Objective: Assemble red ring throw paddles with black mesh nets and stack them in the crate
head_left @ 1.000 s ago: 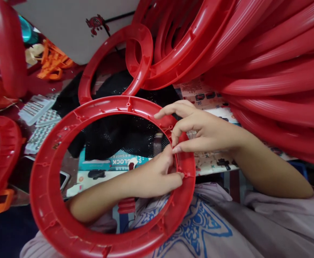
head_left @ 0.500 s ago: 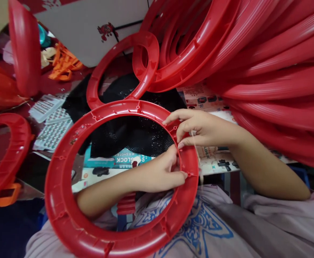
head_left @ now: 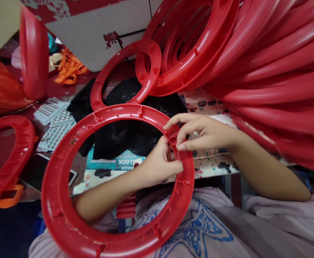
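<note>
A large red plastic ring [head_left: 57, 200] rests tilted on my lap, its ribbed underside facing me. My left arm passes through the ring's opening, and my left hand [head_left: 159, 165] grips the inner edge of its right side with closed fingers. My right hand [head_left: 199, 132] comes from outside and pinches the same stretch of rim between thumb and fingertips, the index finger stretched along the edge. Whether something small lies in that pinch I cannot make out. The two hands touch each other at the rim.
A tall stack of red rings [head_left: 266, 71] fills the upper right. Two more red rings [head_left: 124, 57] lean behind the one I hold, and another red ring [head_left: 3, 154] lies at the left. Black mesh cloth [head_left: 124, 136], printed toy cards [head_left: 119, 163], grey screw trays [head_left: 52, 122] and orange parts [head_left: 69, 68] lie beyond.
The ring has shifted slightly in my lap and the view has tilted. A pale thread seen by my right hand half a second ago no longer shows. Both hands stay at the same rim spot.
</note>
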The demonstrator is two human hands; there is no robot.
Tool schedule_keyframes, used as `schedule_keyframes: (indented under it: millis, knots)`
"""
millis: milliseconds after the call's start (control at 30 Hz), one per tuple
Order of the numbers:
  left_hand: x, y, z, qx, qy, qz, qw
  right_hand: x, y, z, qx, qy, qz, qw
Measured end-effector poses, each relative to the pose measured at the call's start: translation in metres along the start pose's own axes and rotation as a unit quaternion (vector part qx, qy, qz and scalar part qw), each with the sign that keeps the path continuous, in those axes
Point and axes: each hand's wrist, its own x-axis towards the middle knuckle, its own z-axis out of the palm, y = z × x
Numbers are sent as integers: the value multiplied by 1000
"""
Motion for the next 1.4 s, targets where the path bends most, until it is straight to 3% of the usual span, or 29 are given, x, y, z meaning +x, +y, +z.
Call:
schedule_keyframes:
  millis: [267, 533, 733, 933, 1133, 1333, 1400]
  knots:
    - [-4, 5, 3, 61, -40, -39, 997, 3, 3, 6, -31, 71, -33, 996]
    - [-7, 6, -1, 135, -98, -60, 984, 4, 2, 7, -28, 31, -28, 999]
    - [-8, 9, 1, 89, -127, -51, 987, 2, -1, 2, -80, 17, -55, 995]
    - [-8, 7, -3, 70, -67, -74, 993, 1, 0, 4, -82, 20, -49, 995]
    - [-3, 2, 0, 30, 19, 0, 999, 3, 1, 9, -78, 30, -53, 995]
    - [-1, -1, -2, 130, 64, 44, 989, 3, 2, 9, -56, 55, -52, 996]
    - [-3, 0, -3, 157, 51, 22, 986, 3, 3, 8, -72, 70, -56, 993]
